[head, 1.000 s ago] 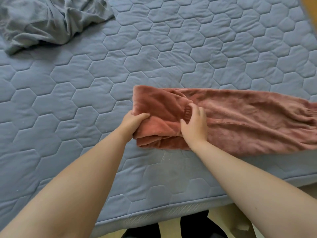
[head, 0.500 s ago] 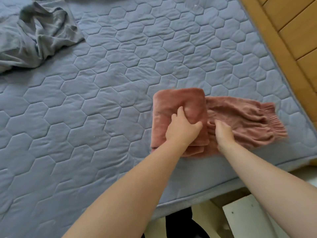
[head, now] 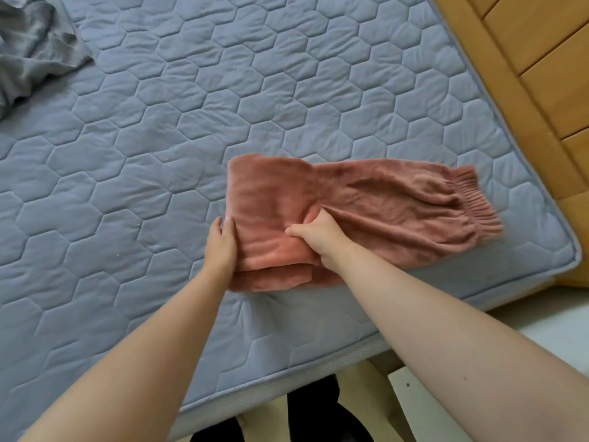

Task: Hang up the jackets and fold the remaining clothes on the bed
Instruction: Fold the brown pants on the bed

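A pair of fuzzy pink trousers (head: 382, 205) lies across the near right part of the blue quilted mattress (head: 191, 138), its left end folded over into a thick stack and its elastic waistband pointing right. My left hand (head: 221, 244) rests flat against the left edge of the folded stack, fingers straight. My right hand (head: 318, 236) pinches a bunch of the pink fabric at the middle of the trousers, where the folded part ends.
A crumpled grey garment (head: 32, 52) lies at the far left of the mattress. A wooden headboard (head: 526, 74) runs along the right side. The mattress's front edge (head: 287, 381) is close to me, with a white object (head: 424, 403) on the floor below.
My left hand slid off the top of the folded stack to its left edge. My right hand now bunches fabric at the fold. The view shifted slightly right.
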